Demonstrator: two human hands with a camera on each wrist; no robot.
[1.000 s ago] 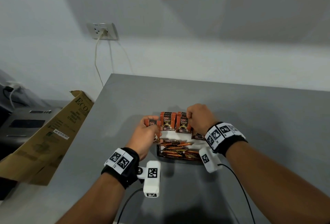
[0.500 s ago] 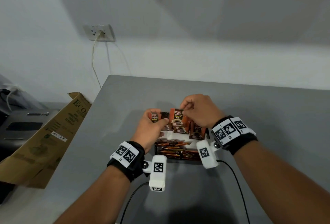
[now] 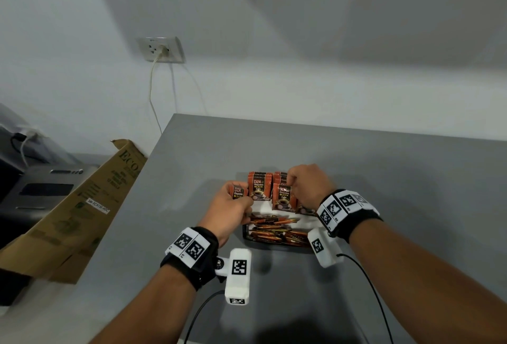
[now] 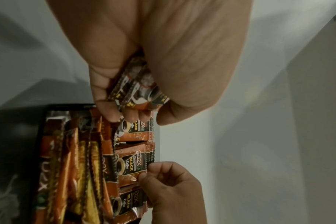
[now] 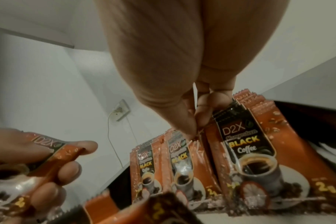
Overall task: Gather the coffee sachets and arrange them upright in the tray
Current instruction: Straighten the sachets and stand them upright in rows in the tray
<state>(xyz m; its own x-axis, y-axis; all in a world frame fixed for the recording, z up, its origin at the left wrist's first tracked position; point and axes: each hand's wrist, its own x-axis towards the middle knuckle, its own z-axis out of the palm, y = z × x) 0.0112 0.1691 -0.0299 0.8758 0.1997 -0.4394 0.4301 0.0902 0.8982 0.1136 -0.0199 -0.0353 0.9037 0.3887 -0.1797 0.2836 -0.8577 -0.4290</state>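
Left hand (image 4: 144,53) grips several sachets (image 4: 138,94); head view shows one.

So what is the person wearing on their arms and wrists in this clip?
Bare forearms, no sleeves. Each wrist has a black band topped with white square-code tags. A white camera block, also tagged, juts from each, trailing a thin black cable.
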